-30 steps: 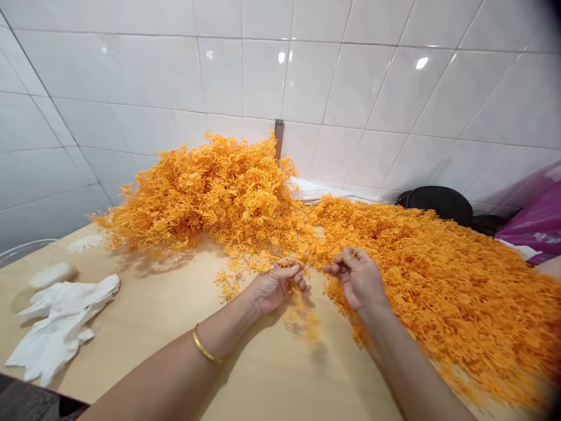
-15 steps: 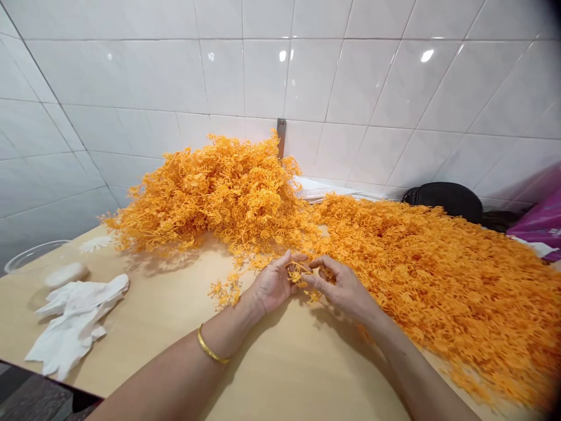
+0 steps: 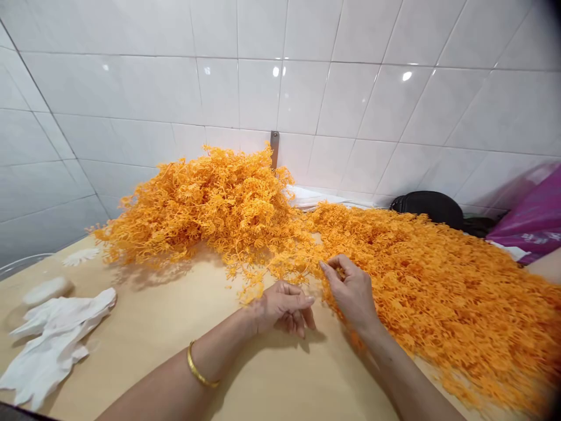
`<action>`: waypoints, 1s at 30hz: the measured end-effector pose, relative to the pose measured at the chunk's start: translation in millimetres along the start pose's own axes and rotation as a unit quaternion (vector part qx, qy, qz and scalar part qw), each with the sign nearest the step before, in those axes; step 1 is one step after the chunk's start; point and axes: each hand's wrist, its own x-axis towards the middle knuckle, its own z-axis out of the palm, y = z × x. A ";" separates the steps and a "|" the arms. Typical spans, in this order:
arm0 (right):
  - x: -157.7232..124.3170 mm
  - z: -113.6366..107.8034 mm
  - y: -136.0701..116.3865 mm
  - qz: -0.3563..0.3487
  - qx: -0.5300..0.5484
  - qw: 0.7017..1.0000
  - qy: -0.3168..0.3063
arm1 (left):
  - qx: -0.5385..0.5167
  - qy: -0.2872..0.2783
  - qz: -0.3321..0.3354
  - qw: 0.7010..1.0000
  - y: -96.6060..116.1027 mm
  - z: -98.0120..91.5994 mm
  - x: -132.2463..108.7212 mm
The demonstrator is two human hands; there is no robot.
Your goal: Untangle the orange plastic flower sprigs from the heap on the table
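My left hand [image 3: 287, 307] hovers low over the bare middle of the table, palm turned in, with loosely bent fingers apart and nothing in them. A gold bangle [image 3: 198, 367] circles that wrist. Thumb and forefinger of my right hand [image 3: 353, 292] pinch at an orange artificial flower sprig [image 3: 316, 263], among strands between two heaps. The tall heap of orange sprigs [image 3: 210, 204] rises behind my left hand. To the right spreads a broad, lower heap of loose orange pieces [image 3: 438, 286], partly behind my right hand.
White gloves or cloth [image 3: 56, 339] lie at the left of the wooden table [image 3: 153, 339], beside a pale rounded object [image 3: 47, 291] and a white frilled piece [image 3: 81, 256]. Along the tiled wall [image 3: 307, 93] sit a black case [image 3: 427, 209] and a purple bag [image 3: 532, 216].
The hands have moved apart. My left hand has let go of the small orange sprig and dropped lower; my right hand has reached to the strands between the heaps. The view has shifted slightly.
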 end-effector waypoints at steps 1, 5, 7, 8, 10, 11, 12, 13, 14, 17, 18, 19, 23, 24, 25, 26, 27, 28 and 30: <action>-0.5 0.8 1.6 -0.026 -0.033 0.999 0.016 | -0.003 -0.007 0.003 1.000 -1.2 1.4 0.1; -5.2 5.7 2.5 -0.165 -0.176 0.970 0.033 | -0.119 0.068 0.070 0.988 -2.8 0.8 5.2; -8.2 7.4 -0.5 -0.210 -0.231 0.950 0.020 | -0.165 0.124 0.108 0.973 -1.0 -1.9 8.0; -9.8 8.0 -2.5 -0.224 -0.247 0.943 0.013 | -0.181 0.149 0.124 0.964 0.0 -3.2 9.1; -13.1 9.2 -6.7 -0.245 -0.251 0.936 -0.008 | -0.210 0.185 0.143 0.949 1.6 -5.2 10.5; -14.8 10.0 -8.7 -0.254 -0.242 0.936 -0.021 | -0.227 0.197 0.147 0.942 1.9 -6.0 10.9; -16.7 11.0 -10.6 -0.261 -0.229 0.937 -0.034 | -0.247 0.204 0.146 0.936 2.0 -6.5 11.1; -18.6 12.3 -12.4 -0.267 -0.214 0.938 -0.048 | -0.270 0.209 0.141 0.930 1.9 -7.1 11.1; -20.5 13.7 -14.2 -0.274 -0.199 0.939 -0.065 | -0.291 0.209 0.132 0.924 1.9 -7.6 11.0; -24.8 17.1 -18.8 -0.283 -0.132 0.943 -0.112 | -0.337 0.199 0.105 0.914 2.9 -9.4 10.1; -25.3 17.2 -19.8 -0.277 -0.097 0.948 -0.122 | -0.346 0.198 0.099 0.912 3.7 -10.0 9.7; -25.1 16.6 -20.5 -0.262 -0.056 0.955 -0.124 | -0.352 0.197 0.091 0.911 4.6 -10.5 9.2; -18.2 9.8 -18.7 -0.111 0.107 0.986 -0.067 | -0.328 0.166 0.040 0.929 6.8 -9.5 6.6; -15.7 8.3 -17.5 -0.069 0.131 0.988 -0.051 | -0.312 0.149 0.029 0.938 6.2 -8.4 6.0; -13.3 7.2 -16.4 -0.034 0.151 0.987 -0.044 | -0.294 0.134 0.020 0.946 5.2 -7.1 5.3; -11.2 6.8 -15.4 -0.005 0.167 0.985 -0.048 | -0.278 0.122 0.014 0.953 3.8 -5.7 4.6; -9.5 6.9 -14.8 0.020 0.184 0.981 -0.063 | -0.267 0.111 0.009 0.957 2.2 -4.3 4.0; -8.4 7.6 -14.5 0.039 0.203 0.975 -0.088 | -0.262 0.099 0.006 0.960 0.7 -3.2 3.5; -7.7 9.9 -14.6 0.058 0.248 0.955 -0.149 | -0.262 0.076 0.005 0.962 -1.7 -1.8 2.7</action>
